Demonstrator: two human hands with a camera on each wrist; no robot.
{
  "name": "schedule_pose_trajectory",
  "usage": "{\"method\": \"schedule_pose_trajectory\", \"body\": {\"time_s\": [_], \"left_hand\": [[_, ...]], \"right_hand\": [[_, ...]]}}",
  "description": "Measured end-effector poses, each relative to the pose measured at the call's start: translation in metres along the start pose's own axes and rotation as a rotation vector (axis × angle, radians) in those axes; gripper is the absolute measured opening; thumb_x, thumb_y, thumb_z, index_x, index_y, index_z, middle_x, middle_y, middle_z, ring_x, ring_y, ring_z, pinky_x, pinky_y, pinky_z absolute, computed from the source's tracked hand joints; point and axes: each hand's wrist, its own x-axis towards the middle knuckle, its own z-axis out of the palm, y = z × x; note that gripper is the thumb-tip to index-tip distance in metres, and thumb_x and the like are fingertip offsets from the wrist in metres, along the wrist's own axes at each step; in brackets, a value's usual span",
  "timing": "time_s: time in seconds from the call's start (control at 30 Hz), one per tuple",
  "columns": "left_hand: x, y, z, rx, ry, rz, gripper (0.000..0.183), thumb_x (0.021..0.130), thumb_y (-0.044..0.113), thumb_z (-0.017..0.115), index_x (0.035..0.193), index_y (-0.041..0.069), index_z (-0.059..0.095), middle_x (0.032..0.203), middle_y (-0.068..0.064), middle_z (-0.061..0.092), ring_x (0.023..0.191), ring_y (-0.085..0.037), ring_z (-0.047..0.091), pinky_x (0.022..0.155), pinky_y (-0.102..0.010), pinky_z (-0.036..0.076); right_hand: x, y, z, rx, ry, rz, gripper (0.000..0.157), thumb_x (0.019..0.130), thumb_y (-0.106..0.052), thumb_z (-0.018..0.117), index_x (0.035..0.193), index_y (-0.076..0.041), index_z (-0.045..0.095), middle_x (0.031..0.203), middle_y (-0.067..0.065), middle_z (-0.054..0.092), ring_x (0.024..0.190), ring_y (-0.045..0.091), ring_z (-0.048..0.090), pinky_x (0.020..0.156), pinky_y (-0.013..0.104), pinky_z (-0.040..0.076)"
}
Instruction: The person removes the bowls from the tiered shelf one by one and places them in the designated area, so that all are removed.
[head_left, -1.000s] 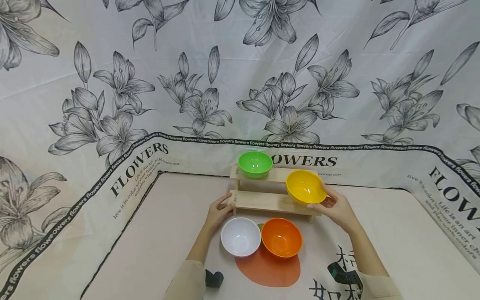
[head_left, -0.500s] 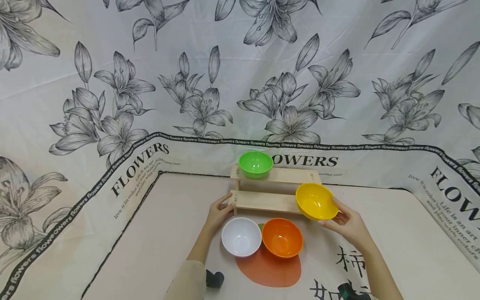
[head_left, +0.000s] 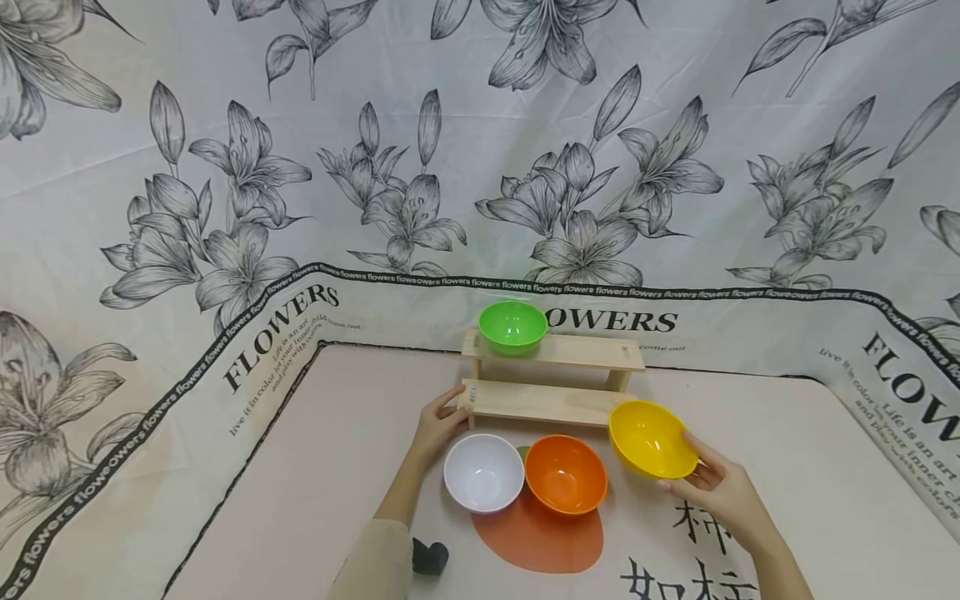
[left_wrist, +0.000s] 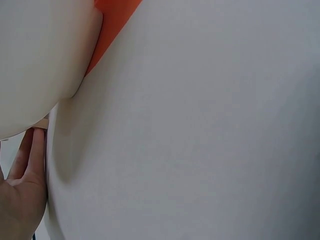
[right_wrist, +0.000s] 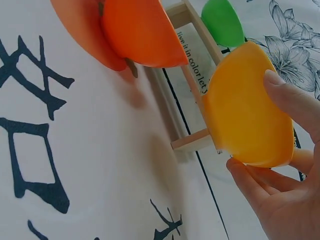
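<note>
My right hand (head_left: 723, 492) holds a yellow bowl (head_left: 652, 439) by its right side, lifted and tilted, just right of the orange bowl (head_left: 566, 474). In the right wrist view the thumb presses one side of the yellow bowl (right_wrist: 250, 110) and the fingers lie under the other. At the left end of a two-tier wooden shelf (head_left: 543, 402), my left hand (head_left: 435, 427) pinches the lower board. A green bowl (head_left: 513, 327) stands on the upper board's left part. In front of the shelf a white bowl (head_left: 483, 472) sits beside the orange one.
The cloth (head_left: 360, 433) under everything carries an orange printed shape (head_left: 540, 546) and black characters. A small dark object (head_left: 430, 558) lies by the left forearm. Behind the shelf rises a flower-printed curtain (head_left: 420, 225).
My right hand has carried the yellow bowl off the shelf's right end, toward me and to the right. The left hand stays on the shelf, and the other bowls have not moved.
</note>
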Motion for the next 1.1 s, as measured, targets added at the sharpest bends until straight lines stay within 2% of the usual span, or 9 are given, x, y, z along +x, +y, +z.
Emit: {"method": "schedule_pose_trajectory", "body": {"time_s": [0.17,0.27,0.33,0.4,0.63,0.7,0.83,0.93,1.1], "left_hand": [[0.0,0.0,0.0,-0.005,0.001,-0.001,0.052,0.087,0.009,0.066,0.135,0.003,0.049,0.111,-0.027,0.061,0.091,-0.02,0.065,0.082,-0.032,0.058],[0.001,-0.001,-0.001,0.0,-0.003,0.004,0.052,0.087,0.01,0.066,0.135,0.003,0.048,0.11,-0.027,0.061,0.091,-0.02,0.065,0.082,-0.033,0.058],[0.0,-0.001,-0.001,0.005,0.001,-0.006,0.052,0.087,0.011,0.067,0.136,0.005,0.049,0.11,-0.025,0.062,0.091,-0.019,0.065,0.082,-0.031,0.058],[0.0,-0.001,-0.001,0.029,-0.002,0.004,0.052,0.088,0.013,0.066,0.136,0.005,0.049,0.11,-0.025,0.062,0.091,-0.019,0.065,0.081,-0.032,0.058],[-0.001,-0.001,-0.001,0.048,0.003,0.015,0.052,0.089,0.016,0.066,0.136,0.005,0.049,0.112,-0.025,0.062,0.092,-0.019,0.064,0.081,-0.031,0.059],[-0.005,0.007,0.001,0.052,-0.007,0.015,0.052,0.089,0.015,0.065,0.136,0.003,0.048,0.113,-0.027,0.061,0.093,-0.021,0.064,0.082,-0.034,0.058],[-0.006,0.008,0.001,0.054,-0.005,0.016,0.052,0.089,0.015,0.065,0.136,0.003,0.048,0.115,-0.028,0.06,0.095,-0.022,0.064,0.083,-0.034,0.058],[-0.002,0.001,0.0,0.056,0.004,0.02,0.052,0.089,0.017,0.066,0.136,0.005,0.049,0.114,-0.027,0.061,0.095,-0.022,0.064,0.081,-0.032,0.058],[-0.002,0.0,0.001,0.055,0.002,0.019,0.052,0.089,0.017,0.066,0.136,0.005,0.049,0.114,-0.027,0.061,0.096,-0.023,0.064,0.082,-0.032,0.058]], "right_hand": [[-0.008,0.005,0.001,0.002,-0.013,0.039,0.087,0.084,-0.018,0.072,0.146,0.008,0.017,0.148,0.033,0.019,0.129,0.036,0.039,0.085,0.004,0.046],[-0.01,0.007,0.002,0.006,-0.021,0.071,0.088,0.084,-0.019,0.072,0.146,0.008,0.015,0.149,0.033,0.016,0.13,0.038,0.037,0.086,0.006,0.046],[-0.01,0.008,0.004,0.007,-0.024,0.086,0.09,0.084,-0.02,0.072,0.146,0.008,0.014,0.149,0.033,0.015,0.13,0.048,0.03,0.087,0.006,0.046],[-0.012,0.009,0.005,-0.003,-0.025,0.1,0.091,0.083,-0.021,0.072,0.146,0.008,0.013,0.149,0.033,0.015,0.13,0.05,0.029,0.092,0.014,0.047],[-0.014,0.014,0.008,-0.027,-0.015,0.13,0.095,0.082,-0.025,0.074,0.147,0.006,0.013,0.149,0.032,0.014,0.13,0.048,0.029,0.095,0.021,0.045],[-0.015,0.015,0.008,-0.025,-0.014,0.141,0.096,0.081,-0.025,0.074,0.147,0.007,0.012,0.149,0.033,0.014,0.13,0.049,0.029,0.097,0.027,0.043],[-0.017,0.017,0.009,-0.036,-0.012,0.166,0.096,0.081,-0.025,0.074,0.146,0.008,0.012,0.149,0.033,0.014,0.131,0.05,0.028,0.098,0.034,0.038],[-0.017,0.019,0.01,-0.04,-0.016,0.174,0.096,0.082,-0.025,0.074,0.146,0.008,0.012,0.149,0.033,0.014,0.131,0.049,0.028,0.099,0.035,0.037],[-0.018,0.023,0.012,-0.051,-0.025,0.183,0.098,0.081,-0.029,0.074,0.147,0.007,0.011,0.149,0.034,0.014,0.131,0.049,0.028,0.099,0.036,0.037]]}}
